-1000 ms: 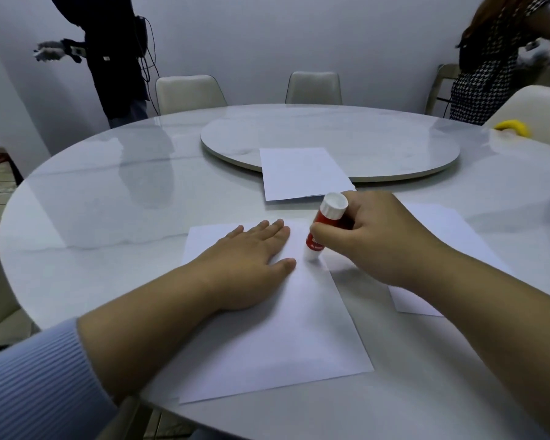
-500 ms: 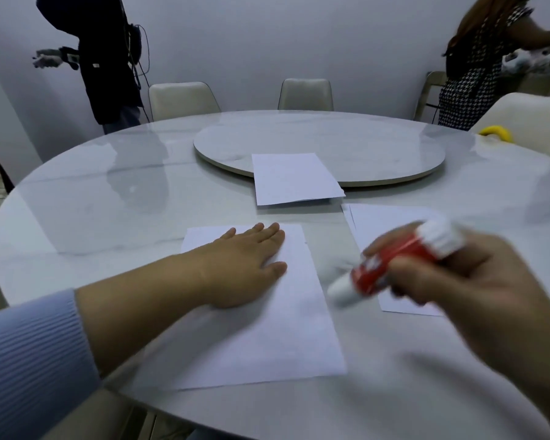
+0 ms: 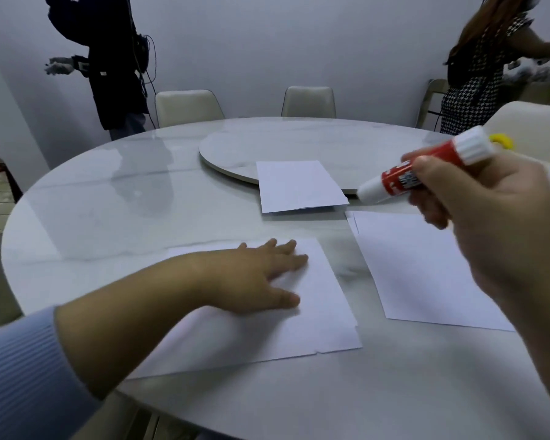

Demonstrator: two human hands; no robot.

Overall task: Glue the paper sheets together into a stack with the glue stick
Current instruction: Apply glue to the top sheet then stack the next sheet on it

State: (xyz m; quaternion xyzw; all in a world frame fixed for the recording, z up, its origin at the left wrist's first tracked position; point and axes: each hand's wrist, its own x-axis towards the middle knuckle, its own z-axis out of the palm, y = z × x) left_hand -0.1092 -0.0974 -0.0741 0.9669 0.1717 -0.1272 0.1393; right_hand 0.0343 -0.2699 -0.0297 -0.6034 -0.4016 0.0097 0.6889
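Left sleeve [image 3: 19, 369], pale blue ribbed, enters at 8 o'clock. Left hand [image 3: 251, 277] lies palm down on the near stack [image 3: 315, 325], fingers straight and close together, thumb out toward the person, pressing the paper flat. That stack sits at 6 o'clock on the counter [image 3: 92, 223], its near edge showing two sheet edges slightly out of line.

A single sheet [image 3: 296, 185] lies at 12 o'clock from the stack, its far end resting on the turntable [image 3: 299, 144] rim, near end raised off the counter.

A third sheet [image 3: 426, 268] lies at 3 o'clock from the stack, apart from it, flat on the counter, with a second edge visible at its far left corner.

Right hand [image 3: 489, 223] is held above that sheet, off the counter, fingers curled round the glue stick [image 3: 426, 166]. The stick is red-labelled, tilted, one white end pointing down-left toward the single sheet, the ribbed white end up-right. Whether the cap is on cannot be told.

Background: two chairs [image 3: 188, 106] and two standing persons, one at 11 o'clock [image 3: 115, 65], one at 1 o'clock [image 3: 483, 65]. A yellow object [image 3: 502, 141] shows beside the ribbed end.
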